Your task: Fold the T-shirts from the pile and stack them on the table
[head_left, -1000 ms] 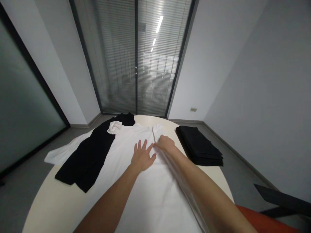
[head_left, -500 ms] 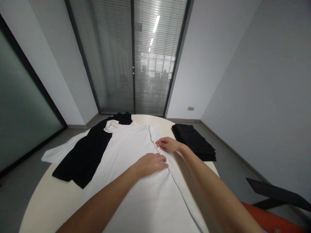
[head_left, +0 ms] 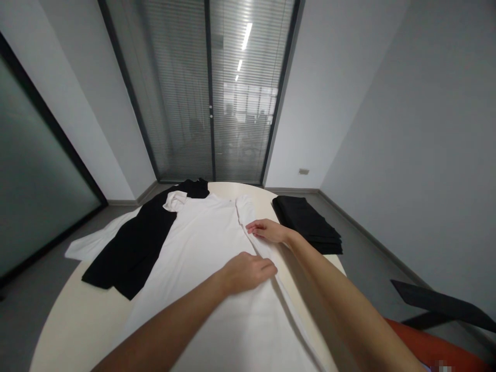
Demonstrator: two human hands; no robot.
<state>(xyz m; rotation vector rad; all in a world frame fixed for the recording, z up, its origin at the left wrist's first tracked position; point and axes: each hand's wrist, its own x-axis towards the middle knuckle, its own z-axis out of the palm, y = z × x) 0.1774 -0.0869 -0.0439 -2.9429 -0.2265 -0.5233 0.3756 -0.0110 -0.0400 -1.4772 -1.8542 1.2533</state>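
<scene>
White shirt (head_left: 209, 243) lies flat on round table (head_left: 73, 315), right edge folded inward. Left hand (head_left: 248, 271) rests on the fold, fingers curled down onto the cloth. Right hand (head_left: 267, 230) lies further up the fold, fingers extended, touching fabric. Black shirt (head_left: 135, 243) left of fingers; folded black stack (head_left: 308, 225) right.

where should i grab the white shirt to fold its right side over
Probably along the white shirt's long right edge, coming from the right: it lies flat, and that edge runs free between the right hand and left hand, which rest on it.
</scene>
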